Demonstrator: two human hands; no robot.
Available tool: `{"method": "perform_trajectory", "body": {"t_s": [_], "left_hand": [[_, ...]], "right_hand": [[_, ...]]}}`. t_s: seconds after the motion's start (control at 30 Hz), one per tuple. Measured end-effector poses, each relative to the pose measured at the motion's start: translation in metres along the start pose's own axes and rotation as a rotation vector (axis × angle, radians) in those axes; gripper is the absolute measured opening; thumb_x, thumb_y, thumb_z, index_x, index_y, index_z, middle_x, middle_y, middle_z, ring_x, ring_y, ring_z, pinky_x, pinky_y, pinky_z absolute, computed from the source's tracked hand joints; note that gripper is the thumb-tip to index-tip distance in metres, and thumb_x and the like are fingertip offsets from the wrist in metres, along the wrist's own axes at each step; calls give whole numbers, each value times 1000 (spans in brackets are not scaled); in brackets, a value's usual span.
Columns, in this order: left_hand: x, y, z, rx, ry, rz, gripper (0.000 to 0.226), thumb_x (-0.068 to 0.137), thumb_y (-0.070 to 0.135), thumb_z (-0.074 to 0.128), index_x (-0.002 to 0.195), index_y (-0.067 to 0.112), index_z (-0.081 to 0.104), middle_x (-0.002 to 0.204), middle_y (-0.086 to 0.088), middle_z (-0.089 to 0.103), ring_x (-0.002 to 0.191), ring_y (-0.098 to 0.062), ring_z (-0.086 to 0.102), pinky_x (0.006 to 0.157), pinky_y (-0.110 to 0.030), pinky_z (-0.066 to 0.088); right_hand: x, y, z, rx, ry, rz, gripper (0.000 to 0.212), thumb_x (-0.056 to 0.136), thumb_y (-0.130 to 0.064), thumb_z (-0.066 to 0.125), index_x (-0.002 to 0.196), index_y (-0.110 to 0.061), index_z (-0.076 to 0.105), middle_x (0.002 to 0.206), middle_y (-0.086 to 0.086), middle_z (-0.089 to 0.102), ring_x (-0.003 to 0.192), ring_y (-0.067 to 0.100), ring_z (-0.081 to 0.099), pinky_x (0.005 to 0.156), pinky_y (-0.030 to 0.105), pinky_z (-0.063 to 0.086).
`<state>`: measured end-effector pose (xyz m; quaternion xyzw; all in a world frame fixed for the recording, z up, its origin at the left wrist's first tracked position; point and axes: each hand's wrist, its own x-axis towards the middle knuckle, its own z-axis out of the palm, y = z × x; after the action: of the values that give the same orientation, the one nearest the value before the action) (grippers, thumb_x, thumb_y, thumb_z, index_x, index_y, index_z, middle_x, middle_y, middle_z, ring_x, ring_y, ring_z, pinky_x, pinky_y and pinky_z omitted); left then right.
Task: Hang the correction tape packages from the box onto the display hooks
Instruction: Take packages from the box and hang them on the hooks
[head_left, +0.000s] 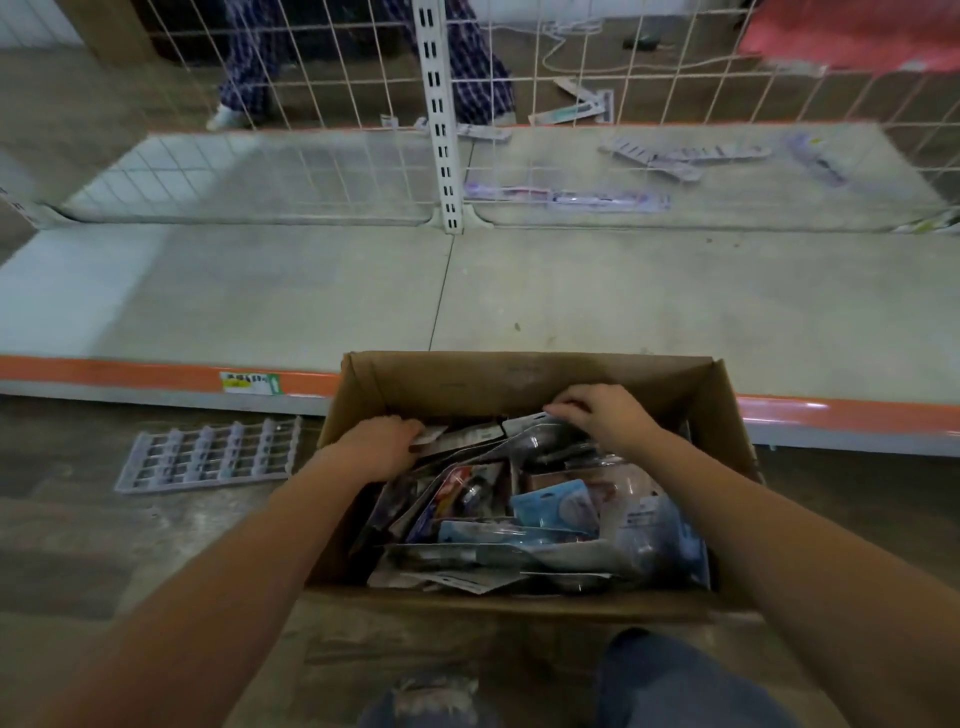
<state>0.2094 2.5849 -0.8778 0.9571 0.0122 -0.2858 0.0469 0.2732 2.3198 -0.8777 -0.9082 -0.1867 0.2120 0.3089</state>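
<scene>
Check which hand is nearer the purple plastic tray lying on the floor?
Left. The left hand is at the box's left wall, just right of the purple tray; the right hand is further right, over the box's far end.

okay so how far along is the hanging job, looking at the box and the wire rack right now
Barely started, it seems. Done: no package hangs on the wire grid, and no hooks are visible. In hand: both hands are in the cardboard box; the left hand pinches a package, the right hand curls onto another package. Left: the heap of packages still fills the box.
</scene>
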Motion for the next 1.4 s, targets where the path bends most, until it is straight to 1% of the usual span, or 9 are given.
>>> {"method": "perform_trajectory", "body": {"t_s": [0.27,0.47,0.6,0.77,0.9,1.07,1.2,1.27,1.4], "left_hand": [[-15,0,-20,33,21,17,23,99,17,44,116,15,60,111,-6,65,100,-21,60,86,-30,46],[-40,12,-77,-23,-31,61,17,95,20,53,103,7,60,99,-8,62,87,-21,59,63,-17,43],[-56,21,-113,-206,51,97,18,91,20,61,105,10,60,90,-4,60,76,-19,58,60,-22,50],[-64,29,-143,-420,26,122,12,85,11,68,92,17,61,93,-3,67,84,-19,66,64,-25,58],[-59,38,-140,-473,-75,121,13,84,12,70,93,17,62,90,-1,71,83,-14,69,58,-20,55],[-40,46,-102,-469,-219,52,16,87,11,66,100,16,59,97,0,69,82,-9,65,59,-17,52],[-25,40,-75,-596,-130,-23,29,86,14,69,110,14,54,98,1,68,85,-11,66,66,-24,55],[-21,35,-69,-634,-90,-65,30,84,19,72,107,17,53,97,0,69,84,-14,68,65,-27,56],[-21,26,-70,-598,-154,-126,38,82,22,73,112,18,49,100,-4,70,89,-18,69,62,-30,57]], "right_hand": [[-13,-14,-5,-266,-53,-94,29,99,-29,46,113,-12,64,108,5,65,98,17,58,88,29,45],[-17,-34,-23,-187,163,-182,29,97,-30,48,104,-10,67,96,4,66,87,16,58,72,20,37],[-17,-54,-50,-51,324,-183,32,97,-31,49,90,-5,67,84,7,64,75,16,53,59,11,33],[-20,-73,-82,201,466,-147,34,95,-34,53,69,-13,57,70,8,57,71,22,53,68,32,46],[-27,-69,-78,355,371,-15,44,94,-37,53,84,4,62,92,28,65,84,39,63,84,51,51],[-35,-42,-36,411,176,181,32,96,-31,51,74,-9,55,71,5,59,66,16,54,64,24,43],[-35,-22,-11,483,194,308,29,97,-34,48,85,-10,58,79,3,62,75,16,58,64,23,43],[-35,-18,-5,510,246,375,30,97,-38,48,106,-11,57,97,4,65,88,17,61,71,26,47],[-44,-17,7,597,250,439,63,91,-35,59,140,-14,26,122,6,52,101,21,57,77,31,48]]}}
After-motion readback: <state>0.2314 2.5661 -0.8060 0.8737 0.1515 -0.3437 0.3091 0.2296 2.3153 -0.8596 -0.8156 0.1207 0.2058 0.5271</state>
